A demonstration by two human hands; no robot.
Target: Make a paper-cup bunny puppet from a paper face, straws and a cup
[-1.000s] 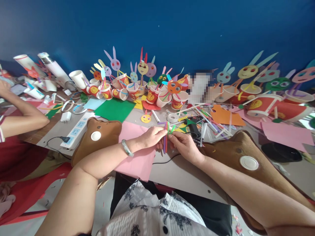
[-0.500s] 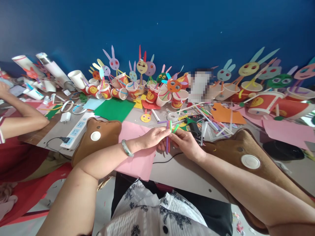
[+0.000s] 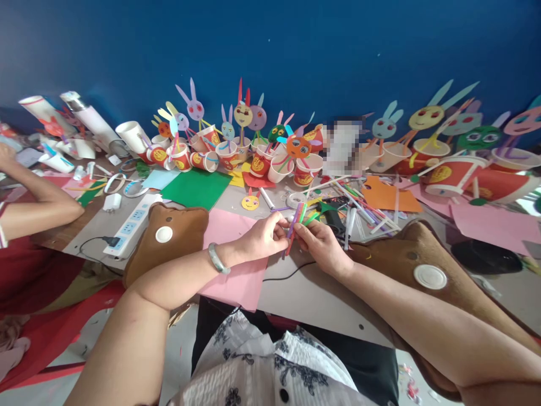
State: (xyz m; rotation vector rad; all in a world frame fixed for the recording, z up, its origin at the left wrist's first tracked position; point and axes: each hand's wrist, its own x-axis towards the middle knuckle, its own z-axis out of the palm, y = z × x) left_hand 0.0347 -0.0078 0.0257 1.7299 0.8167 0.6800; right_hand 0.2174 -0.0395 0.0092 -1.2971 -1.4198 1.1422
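Observation:
My left hand point(image 3: 262, 235) and my right hand point(image 3: 320, 244) meet over the table's near edge. Both pinch a small bundle of coloured straws point(image 3: 296, 221), purple, red and green, which leans to the right. My left wrist wears a pale green bangle point(image 3: 218, 258). A pink paper sheet point(image 3: 233, 256) lies under my left hand. A black cable point(image 3: 287, 275) runs beneath the hands.
Paper cups with paper bunny faces point(image 3: 240, 132) line the back by the blue wall. Loose straws point(image 3: 363, 208), a green sheet point(image 3: 196, 189), an orange sheet point(image 3: 386, 197), a power strip point(image 3: 131, 223) and two brown pouches point(image 3: 167, 237) point(image 3: 422, 265) lie around. Another person's arm point(image 3: 34, 200) rests at left.
The straw bundle has tipped from upright to leaning right. Both hands stay on it and have shifted slightly.

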